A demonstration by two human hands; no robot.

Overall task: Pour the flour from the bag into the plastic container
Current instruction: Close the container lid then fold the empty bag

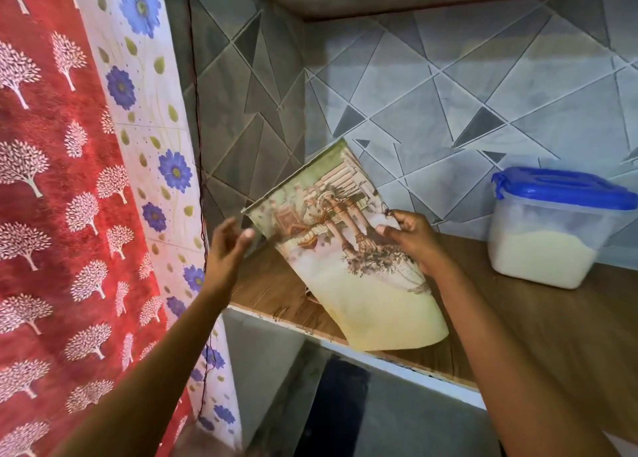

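Wooden shelf [552, 318] mid-frame, right hand [411, 239] only pinching the tilted bag [345, 270], left hand [226, 246] open beside it, so that weak pinch could slip and spill short of the lidded plastic container [545, 235].

Brown wood-grain shelf [518, 322]: blue-lidded plastic container [545, 246] stands at rt, near back; printed bag [348, 270] tilted over front edge, left.
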